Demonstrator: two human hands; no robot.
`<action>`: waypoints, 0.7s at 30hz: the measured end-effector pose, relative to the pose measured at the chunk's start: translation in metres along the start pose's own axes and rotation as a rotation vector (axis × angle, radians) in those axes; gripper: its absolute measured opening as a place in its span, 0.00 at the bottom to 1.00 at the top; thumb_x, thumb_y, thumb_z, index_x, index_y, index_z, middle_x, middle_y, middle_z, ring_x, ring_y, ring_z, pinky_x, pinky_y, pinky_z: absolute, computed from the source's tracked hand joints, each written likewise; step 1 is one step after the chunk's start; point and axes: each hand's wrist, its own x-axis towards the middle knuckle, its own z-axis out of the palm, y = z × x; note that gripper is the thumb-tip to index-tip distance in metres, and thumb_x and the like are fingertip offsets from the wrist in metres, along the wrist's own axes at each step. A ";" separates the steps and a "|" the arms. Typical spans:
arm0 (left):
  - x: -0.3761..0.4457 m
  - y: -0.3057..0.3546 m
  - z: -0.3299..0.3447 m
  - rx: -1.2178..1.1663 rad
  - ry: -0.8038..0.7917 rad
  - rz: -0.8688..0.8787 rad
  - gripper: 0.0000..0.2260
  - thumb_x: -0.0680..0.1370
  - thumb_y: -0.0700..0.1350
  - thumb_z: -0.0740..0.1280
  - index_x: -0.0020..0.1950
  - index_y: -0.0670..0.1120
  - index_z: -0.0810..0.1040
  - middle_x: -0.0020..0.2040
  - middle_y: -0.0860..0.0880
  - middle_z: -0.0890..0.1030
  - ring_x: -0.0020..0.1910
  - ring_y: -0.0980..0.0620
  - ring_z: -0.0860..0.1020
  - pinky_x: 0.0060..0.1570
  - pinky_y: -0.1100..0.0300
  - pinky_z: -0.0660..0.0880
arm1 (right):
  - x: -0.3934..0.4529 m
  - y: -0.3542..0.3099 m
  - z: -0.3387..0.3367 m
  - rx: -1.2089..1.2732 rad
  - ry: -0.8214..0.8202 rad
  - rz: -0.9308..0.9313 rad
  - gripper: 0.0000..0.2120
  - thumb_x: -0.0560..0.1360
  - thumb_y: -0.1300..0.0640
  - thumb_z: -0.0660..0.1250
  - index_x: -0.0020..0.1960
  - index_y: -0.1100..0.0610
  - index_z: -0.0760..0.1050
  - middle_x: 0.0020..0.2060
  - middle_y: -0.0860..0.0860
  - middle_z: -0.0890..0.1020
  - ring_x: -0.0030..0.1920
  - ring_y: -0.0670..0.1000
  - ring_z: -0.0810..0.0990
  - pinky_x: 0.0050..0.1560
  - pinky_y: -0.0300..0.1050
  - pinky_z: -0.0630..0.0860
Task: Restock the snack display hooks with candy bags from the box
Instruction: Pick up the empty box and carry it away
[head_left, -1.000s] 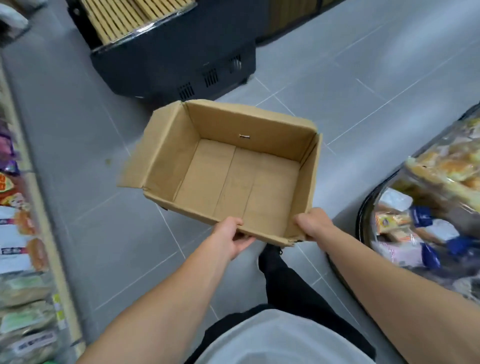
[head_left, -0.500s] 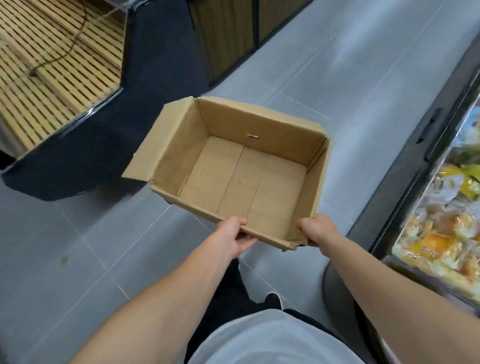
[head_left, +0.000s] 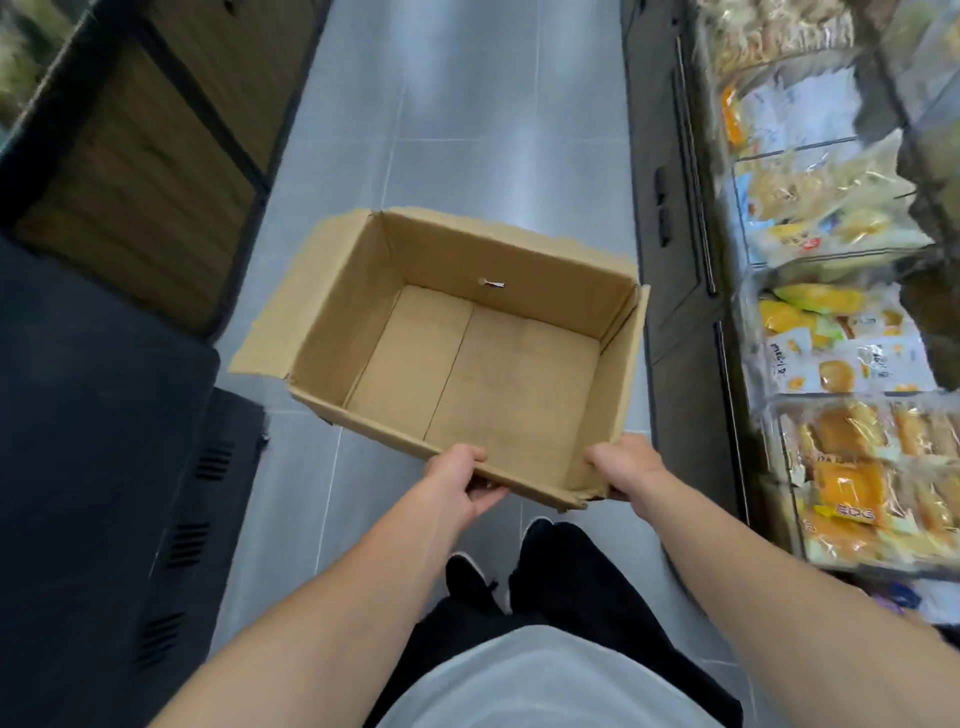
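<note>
Grey floor tiles with pale grout lines run down the middle of the aisle from near to far. On the left stands a dark cabinet with rows of vent slots in its side, and beyond it a black-framed unit with brown wooden panels. On the right, a dark-framed display shelf carries clear bins of wrapped bread and pastry packs in yellow, orange and white, blurred too much to read, reaching from the near right to the far right corner.
</note>
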 end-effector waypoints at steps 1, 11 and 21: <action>0.005 0.015 0.010 0.042 -0.013 -0.004 0.10 0.78 0.36 0.62 0.58 0.38 0.73 0.46 0.39 0.80 0.43 0.42 0.80 0.27 0.50 0.78 | 0.008 -0.008 -0.003 0.036 0.020 0.026 0.14 0.64 0.59 0.64 0.48 0.60 0.79 0.46 0.57 0.84 0.47 0.59 0.83 0.48 0.58 0.83; 0.056 0.150 0.162 0.436 -0.070 -0.037 0.04 0.79 0.34 0.61 0.51 0.37 0.74 0.49 0.37 0.79 0.47 0.41 0.80 0.35 0.48 0.79 | 0.112 -0.085 -0.055 0.362 0.142 0.203 0.13 0.63 0.59 0.64 0.46 0.58 0.80 0.44 0.55 0.85 0.44 0.57 0.84 0.46 0.55 0.84; 0.127 0.210 0.224 0.795 -0.073 -0.145 0.07 0.78 0.35 0.61 0.55 0.38 0.75 0.49 0.38 0.80 0.46 0.41 0.80 0.31 0.51 0.80 | 0.159 -0.106 -0.033 0.597 0.209 0.467 0.15 0.63 0.58 0.64 0.47 0.61 0.79 0.43 0.57 0.84 0.44 0.57 0.84 0.48 0.57 0.83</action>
